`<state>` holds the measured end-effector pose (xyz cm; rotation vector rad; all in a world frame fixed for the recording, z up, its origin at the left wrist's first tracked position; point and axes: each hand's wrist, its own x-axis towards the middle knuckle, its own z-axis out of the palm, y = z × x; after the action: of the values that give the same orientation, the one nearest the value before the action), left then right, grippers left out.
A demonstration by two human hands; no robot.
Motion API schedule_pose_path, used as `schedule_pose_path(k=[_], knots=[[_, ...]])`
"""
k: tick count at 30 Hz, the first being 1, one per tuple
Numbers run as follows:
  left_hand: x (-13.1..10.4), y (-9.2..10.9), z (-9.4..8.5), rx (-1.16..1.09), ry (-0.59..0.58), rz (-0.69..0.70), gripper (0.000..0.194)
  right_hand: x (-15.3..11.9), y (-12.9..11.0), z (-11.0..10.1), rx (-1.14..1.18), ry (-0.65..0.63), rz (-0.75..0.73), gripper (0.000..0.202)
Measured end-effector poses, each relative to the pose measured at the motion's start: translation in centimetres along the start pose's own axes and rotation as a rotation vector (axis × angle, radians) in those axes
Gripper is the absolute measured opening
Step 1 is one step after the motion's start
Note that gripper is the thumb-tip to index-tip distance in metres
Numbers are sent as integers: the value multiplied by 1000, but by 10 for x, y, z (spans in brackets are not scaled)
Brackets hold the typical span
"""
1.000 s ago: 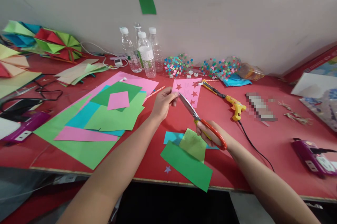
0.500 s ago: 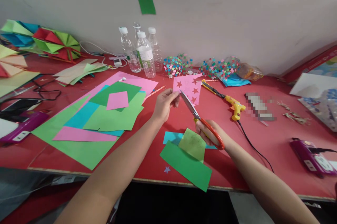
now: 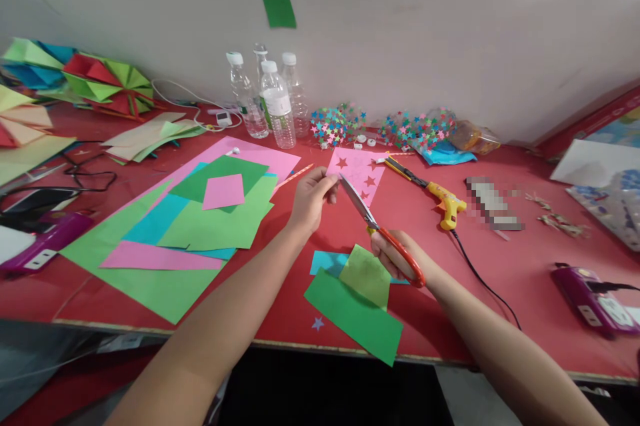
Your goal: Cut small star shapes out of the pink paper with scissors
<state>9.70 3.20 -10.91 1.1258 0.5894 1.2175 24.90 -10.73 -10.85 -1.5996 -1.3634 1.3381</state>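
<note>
Near the middle of the frame, we are pinching the left edge of a star-marked pink sheet [image 3: 356, 169] between the thumb and index finger of our left hand [image 3: 309, 203]. With our right hand [image 3: 390, 249], just right of and below center, we are gripping red-handled scissors [image 3: 357, 198], our fingers curling around the handles. We are pointing the nearly closed blades toward the upper left, their tips lying at the sheet's edge, close to our left fingertips; whether they are touching the paper, we cannot tell.

Below our hands, at lower center, a dark green strip [image 3: 357, 319] is overlapping a light green piece [image 3: 367, 279], with a blue piece [image 3: 326, 262] showing beneath. A small purple star [image 3: 318, 324] is lying near the front edge of the red table [image 3: 500, 259]. At center right, a yellow glue gun [image 3: 449, 205] is resting on its side. Clear bottles [image 3: 280, 106] are standing at upper center, and star clusters [image 3: 334, 126] are sitting to their right.
</note>
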Motion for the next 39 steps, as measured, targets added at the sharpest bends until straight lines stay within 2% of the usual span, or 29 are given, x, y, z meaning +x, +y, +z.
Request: schedule_pose_path(k=[18, 25, 39], knots=[[3, 1, -2, 7, -5, -6, 20, 0, 2, -1, -6, 17, 7, 49], [3, -2, -2, -3, 0, -4, 20, -3, -5, 0, -23, 37, 17, 54], [3, -2, -5, 13, -3, -8, 18, 1, -2, -1, 20, 11, 35, 56]])
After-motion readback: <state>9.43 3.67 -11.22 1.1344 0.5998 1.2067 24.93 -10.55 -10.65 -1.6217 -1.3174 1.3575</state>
